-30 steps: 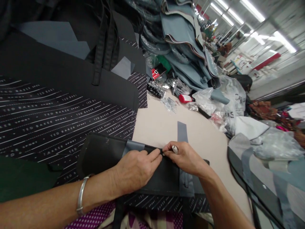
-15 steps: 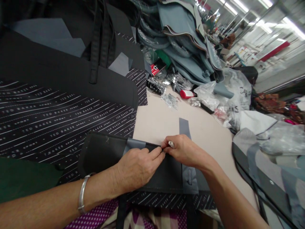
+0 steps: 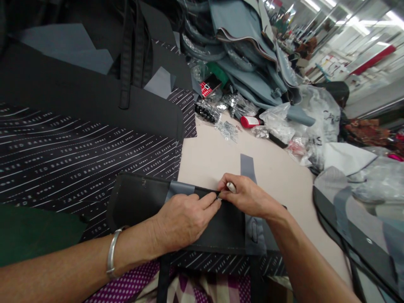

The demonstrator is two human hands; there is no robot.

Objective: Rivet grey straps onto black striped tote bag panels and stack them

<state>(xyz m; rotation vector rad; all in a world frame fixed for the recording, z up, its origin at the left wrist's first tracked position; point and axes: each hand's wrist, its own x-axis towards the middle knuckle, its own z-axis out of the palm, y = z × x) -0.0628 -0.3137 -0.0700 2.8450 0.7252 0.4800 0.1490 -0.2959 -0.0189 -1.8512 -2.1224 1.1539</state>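
Observation:
In front of me lies a long black bag panel [image 3: 142, 206] with grey-blue strips across it, on top of striped printed lining. My left hand [image 3: 184, 221] rests across the panel, its thumb and fingers closed at the upper edge. My right hand [image 3: 248, 195] pinches at the same spot, and a slim white pen-like stick [image 3: 231, 187] pokes out of its curled fingers. A tiny shiny bit shows between both sets of fingertips, too small to name. Under my right wrist, a grey-blue strip [image 3: 255, 235] with a slot-like outline crosses the panel.
Black bag pieces with straps [image 3: 126, 84] lie on printed lining [image 3: 78, 155] at the left. Grey-blue panels [image 3: 246, 54] are piled at the back. A red-and-white item [image 3: 251, 122] and plastic bags [image 3: 279, 124] lie beyond the pale board [image 3: 208, 155]. More strapped pieces [image 3: 356, 227] lie right.
The whole view has shifted slightly. My right hand has turned a little and its white stick tilts differently, while a shiny bit now shows at the fingertips. My left hand stays on the panel.

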